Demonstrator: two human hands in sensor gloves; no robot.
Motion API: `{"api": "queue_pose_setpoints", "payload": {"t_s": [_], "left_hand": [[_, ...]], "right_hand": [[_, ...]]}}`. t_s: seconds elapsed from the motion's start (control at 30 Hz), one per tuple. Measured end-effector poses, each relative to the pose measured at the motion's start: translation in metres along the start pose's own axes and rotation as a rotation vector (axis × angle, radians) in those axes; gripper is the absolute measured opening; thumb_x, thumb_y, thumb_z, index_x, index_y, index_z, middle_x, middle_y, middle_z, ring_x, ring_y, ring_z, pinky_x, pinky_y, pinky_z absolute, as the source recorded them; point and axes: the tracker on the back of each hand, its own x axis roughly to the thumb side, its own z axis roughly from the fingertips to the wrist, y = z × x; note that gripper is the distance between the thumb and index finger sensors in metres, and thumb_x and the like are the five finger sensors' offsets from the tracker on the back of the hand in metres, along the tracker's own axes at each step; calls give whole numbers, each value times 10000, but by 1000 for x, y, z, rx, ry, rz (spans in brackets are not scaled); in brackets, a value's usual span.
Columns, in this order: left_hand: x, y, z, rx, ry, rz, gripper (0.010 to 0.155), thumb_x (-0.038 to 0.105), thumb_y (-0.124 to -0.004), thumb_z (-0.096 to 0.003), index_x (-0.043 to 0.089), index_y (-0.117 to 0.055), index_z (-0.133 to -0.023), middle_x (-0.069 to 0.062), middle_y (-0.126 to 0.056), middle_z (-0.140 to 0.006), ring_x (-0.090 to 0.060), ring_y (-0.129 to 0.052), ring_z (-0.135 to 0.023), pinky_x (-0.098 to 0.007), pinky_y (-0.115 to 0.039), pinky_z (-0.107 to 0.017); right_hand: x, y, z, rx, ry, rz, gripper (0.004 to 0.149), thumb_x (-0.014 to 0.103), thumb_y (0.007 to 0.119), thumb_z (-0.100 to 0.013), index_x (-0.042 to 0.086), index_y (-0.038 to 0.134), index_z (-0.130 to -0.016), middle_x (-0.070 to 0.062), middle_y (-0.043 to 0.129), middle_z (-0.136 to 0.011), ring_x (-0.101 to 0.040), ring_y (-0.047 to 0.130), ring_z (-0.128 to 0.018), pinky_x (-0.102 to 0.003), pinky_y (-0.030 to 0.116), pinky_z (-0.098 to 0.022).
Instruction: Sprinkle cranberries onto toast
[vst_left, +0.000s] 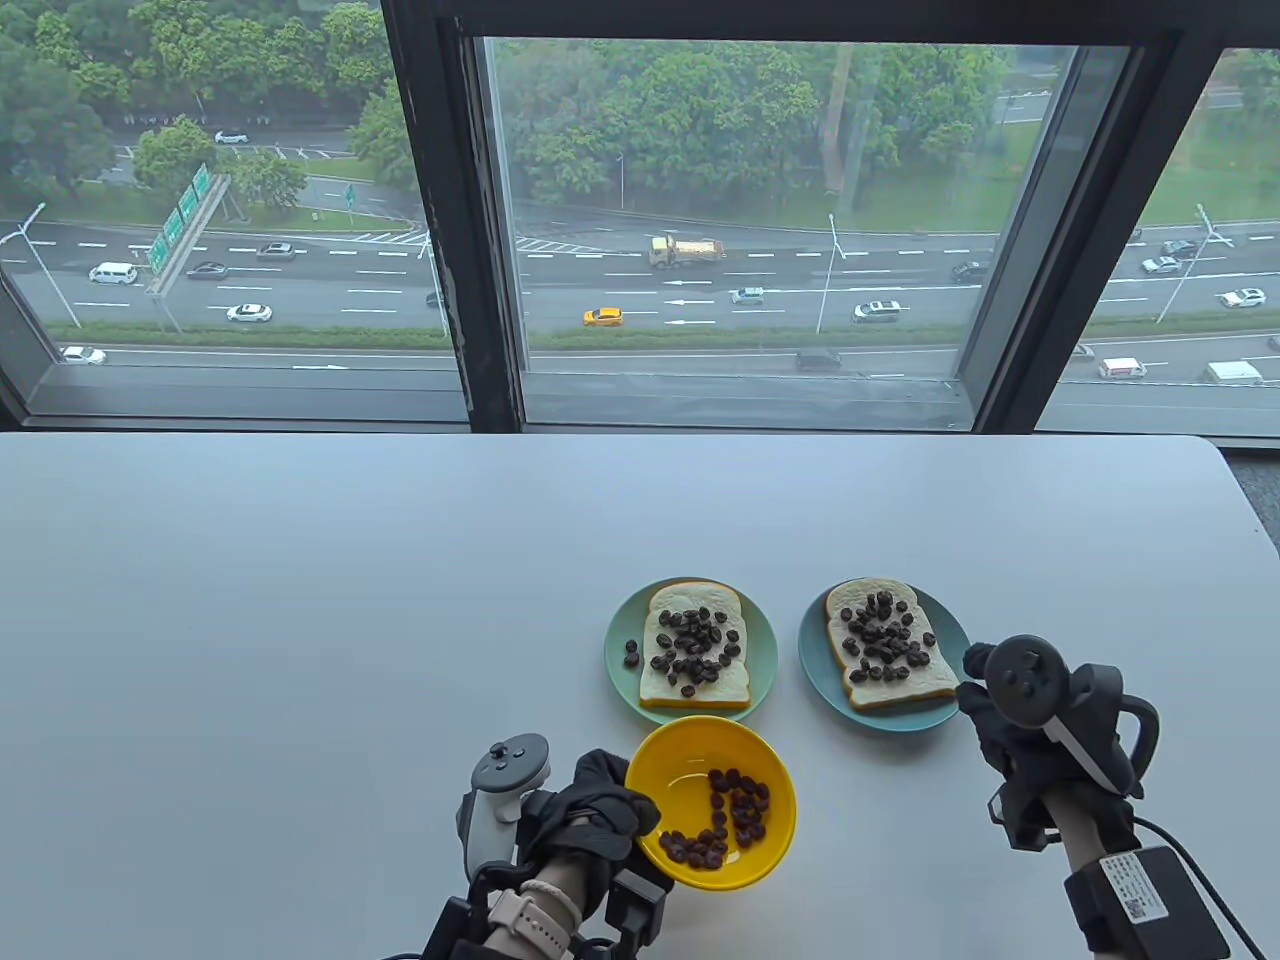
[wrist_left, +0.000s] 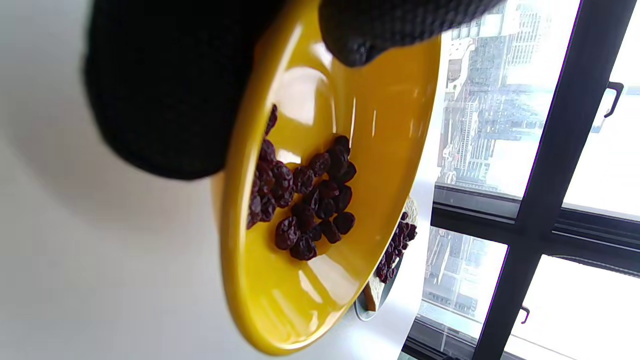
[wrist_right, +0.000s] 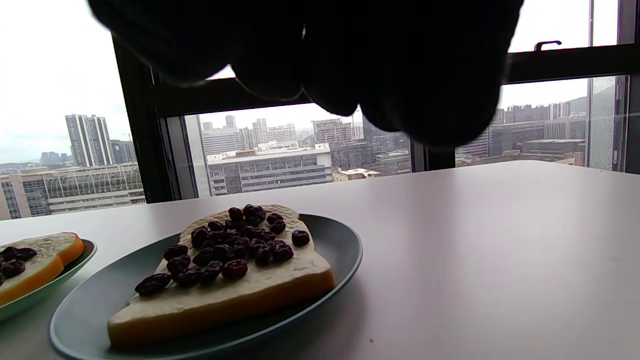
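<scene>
While a wide window shows a rainy highway beyond it, a white table fills the lower scene, and everything on it sits in a cluster around a yellow bowl near the front edge.

Just behind the bowl, almost touching its far rim, is a green plate holding one slice of toast. Behind the bowl and to its right is a blue plate with a second toast. Both slices are already thickly covered with dark cranberries, and one berry lies off the bread on the green plate.

The bowl holds a small remaining heap of cranberries along its right side.

The left hand grips the bowl's left rim, fingers under the edge and a thumb over it; in the left wrist view the bowl looks steeply tipped, though that camera is itself turned.

The right hand hovers to the right of the bowl, at the blue plate's right edge, its fingers curled together; whether they pinch any berries cannot be told.

The sprinkling looks nearly done. Likely risks: tilting the bowl further could spill berries onto the table, and adding more to such crowded toast could send them rolling off.
</scene>
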Motion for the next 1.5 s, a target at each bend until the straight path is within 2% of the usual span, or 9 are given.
{"api": "queue_pose_setpoints", "payload": {"t_s": [0.23, 0.4, 0.7, 0.97, 1.07, 1.1, 1.2, 1.37, 1.5], "left_hand": [[1, 52, 14, 212, -8, 176, 520, 197, -748, -448, 257, -437, -860, -164, -588, -751, -370, -748, -492, -403, -951, -245], [-13, 85, 23, 344, 63, 274, 519, 227, -736, -468, 290, -418, -873, -131, -573, -777, -345, -739, -528, -384, -945, -284], [-33, 115, 34, 454, 173, 337, 515, 271, -703, -503, 339, -374, -894, -79, -553, -826, -301, -733, -589, -347, -936, -354], [-40, 126, 52, 548, 264, 363, 600, 399, -552, -587, 371, -60, -928, -44, -296, -982, -236, -559, -875, -325, -796, -615], [-26, 124, 60, 647, 276, 201, 675, 478, -540, -596, 394, 45, -922, -50, -25, -1032, -295, -226, -991, -412, -539, -815], [-17, 121, 65, 710, 288, 77, 688, 497, -535, -598, 399, 64, -921, -40, 34, -1032, -291, -136, -1012, -450, -420, -850], [13, 107, 73, 805, 248, -239, 686, 540, -517, -600, 413, 71, -930, -19, 133, -1030, -284, -4, -1022, -491, -225, -854], [63, 49, 71, 668, -176, -518, 639, 506, -528, -598, 363, -41, -985, -61, -4, -1071, -326, -125, -1024, -506, -306, -835], [79, -3, 48, 516, -292, -578, 623, 516, -556, -569, 321, -149, -999, -97, -175, -1071, -351, -301, -991, -490, -480, -780]], "right_hand": [[-39, 10, 2, 86, 26, -20, 461, 430, 727, -365, 310, 731, -811, -47, 734, -874, -273, 854, -726, -275, 904, -418], [-51, 22, 1, 165, 36, -28, 470, 427, 723, -367, 297, 728, -819, -59, 722, -883, -285, 845, -733, -287, 897, -430], [-42, 29, 2, 191, 2, 34, 467, 426, 721, -368, 305, 725, -819, -51, 719, -887, -279, 839, -744, -292, 892, -441], [-40, 36, 4, 214, -15, 94, 466, 423, 720, -367, 303, 725, -818, -51, 718, -886, -281, 836, -747, -293, 889, -447], [-40, 36, 4, 216, -18, 97, 465, 423, 720, -367, 305, 726, -817, -51, 716, -889, -280, 839, -744, -293, 889, -446], [-40, 35, 4, 214, -20, 95, 465, 422, 720, -367, 305, 726, -817, -50, 718, -887, -279, 837, -747, -293, 889, -446], [-40, 33, 4, 207, -21, 79, 465, 423, 720, -367, 306, 724, -818, -49, 716, -889, -279, 834, -749, -292, 889, -447], [-35, 30, 4, 205, -8, -1, 472, 432, 716, -370, 310, 715, -826, -42, 715, -891, -274, 833, -753, -288, 888, -452], [-22, 26, 8, 184, -2, -122, 478, 442, 706, -378, 318, 694, -840, -35, 702, -900, -264, 826, -761, -277, 885, -460]]}}
